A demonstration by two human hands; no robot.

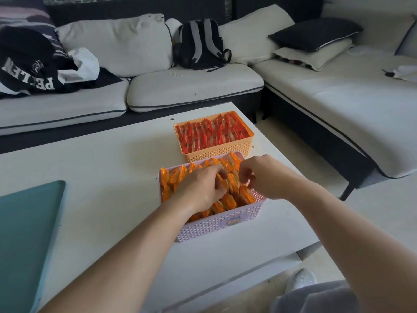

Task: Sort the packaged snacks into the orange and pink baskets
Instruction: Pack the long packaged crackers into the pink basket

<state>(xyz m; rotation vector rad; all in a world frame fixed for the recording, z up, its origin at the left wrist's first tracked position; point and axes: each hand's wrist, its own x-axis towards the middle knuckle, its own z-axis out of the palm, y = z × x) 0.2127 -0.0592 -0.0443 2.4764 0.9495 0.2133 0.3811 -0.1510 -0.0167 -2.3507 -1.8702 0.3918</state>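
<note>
Nearest the camera: grey-clad knee (316, 297) at lower right, white shoe (301, 279) on pale floor just beyond it. White low table (101, 168) fills the middle ground; surface matte, a few small dark specks. Teal tray (24, 233) lies flat on its near left part, cut by the frame edge. Pink basket (216, 224) sits toward the table's right edge, packed with orange-wrapped snacks (228, 201) standing on edge in rows. Both bare forearms reach into it. Left hand (200, 188) rests palm down on the packets, fingers curled among them; whether it grips one cannot be told. Right hand (259, 175) curls its fingers inward over the basket's right side, fingertips at the packets; grasp likewise unclear. Orange basket (216, 152) stands directly behind, touching or just beside the pink one, filled with red-wrapped snacks (212, 134) in upright rows. Beyond the table: white L-shaped sofa (194, 86) with dark base. On it, dark lettered clothing (29, 64) at left, black backpack (200, 44) at centre, black cushion (316, 33) at right.
</note>
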